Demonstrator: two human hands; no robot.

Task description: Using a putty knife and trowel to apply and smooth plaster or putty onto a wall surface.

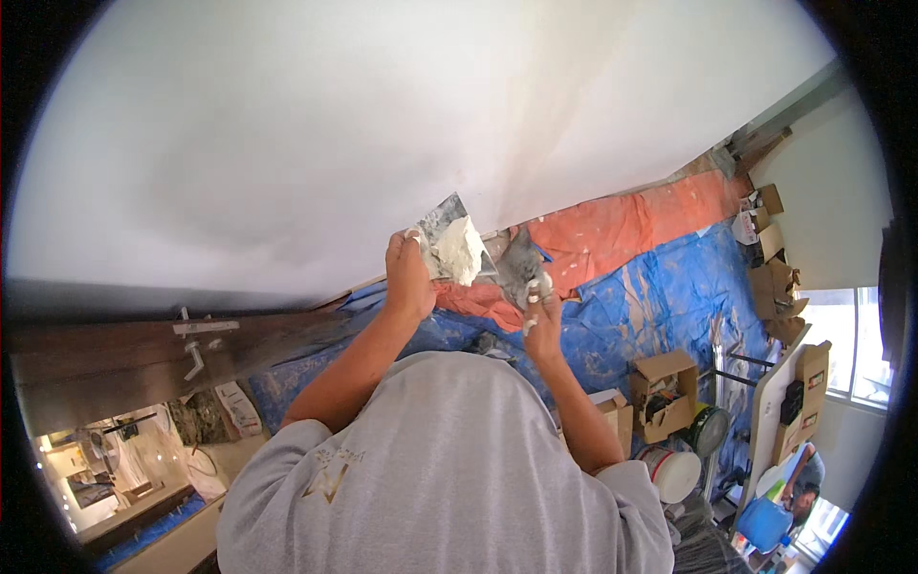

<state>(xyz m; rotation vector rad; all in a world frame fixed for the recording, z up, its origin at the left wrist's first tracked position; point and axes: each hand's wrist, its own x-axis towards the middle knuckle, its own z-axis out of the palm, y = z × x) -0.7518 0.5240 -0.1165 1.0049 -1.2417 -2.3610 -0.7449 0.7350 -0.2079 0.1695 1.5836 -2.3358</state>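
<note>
My left hand (pixel 409 277) grips the edge of a flat metal plate (pixel 446 214), like a plasterer's hawk, held close to the white wall. A thick lump of off-white putty (pixel 461 251) sits on this plate. Just to the right, my right hand (pixel 542 320) is closed on a putty knife (pixel 519 262) with a broad grey, smeared blade. White putty sticks to the fingers of that hand. The blade is near the plate's right edge; whether they touch I cannot tell. My fingers hide the knife's handle.
A white wall (pixel 316 124) rises directly ahead. Crumpled blue sheeting (pixel 612 325) and orange sheeting (pixel 622 234) cover the floor. To the right are an open cardboard box (pixel 665 368), a white-lidded bucket (pixel 677 476) and a tilted board (pixel 770 411). Another person (pixel 803 493) is at far lower right.
</note>
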